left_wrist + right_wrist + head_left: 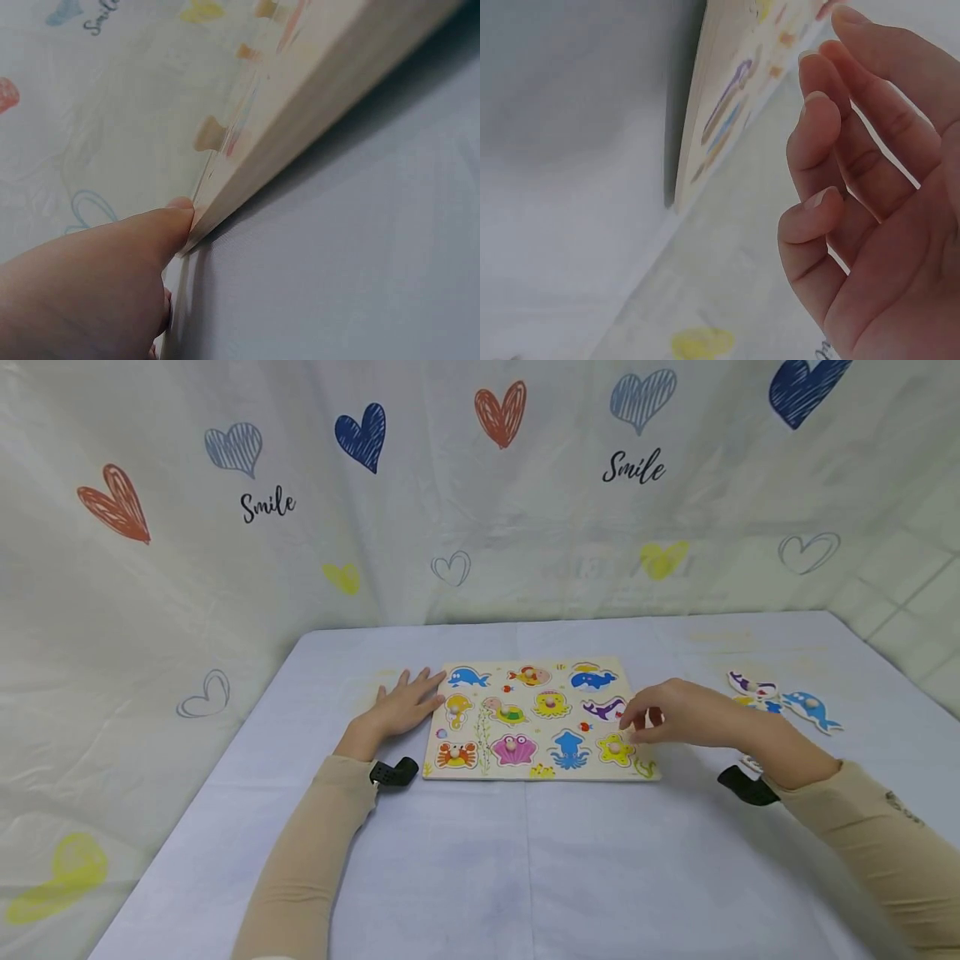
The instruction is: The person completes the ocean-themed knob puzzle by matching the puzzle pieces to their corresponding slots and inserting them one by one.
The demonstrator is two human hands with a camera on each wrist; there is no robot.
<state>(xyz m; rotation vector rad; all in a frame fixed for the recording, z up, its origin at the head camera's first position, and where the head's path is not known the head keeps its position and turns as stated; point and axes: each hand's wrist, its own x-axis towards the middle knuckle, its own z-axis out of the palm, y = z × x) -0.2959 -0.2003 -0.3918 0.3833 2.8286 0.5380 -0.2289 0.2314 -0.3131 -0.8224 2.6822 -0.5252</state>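
A pale wooden puzzle board with sea-animal pictures lies on the table. At its left edge my left hand rests with fingers spread, and the thumb touches the board's side in the left wrist view. My right hand hovers at the board's right side, fingers loosely bent, close over the yellow starfish and the purple whale picture. Nothing shows between its thumb and fingers in the right wrist view. Wooden knobs stand up from the board.
Several loose puzzle pieces lie right of the board, partly behind my right forearm, among them a blue whale piece and a purple one. The white-covered table meets a curtain printed with hearts at the back.
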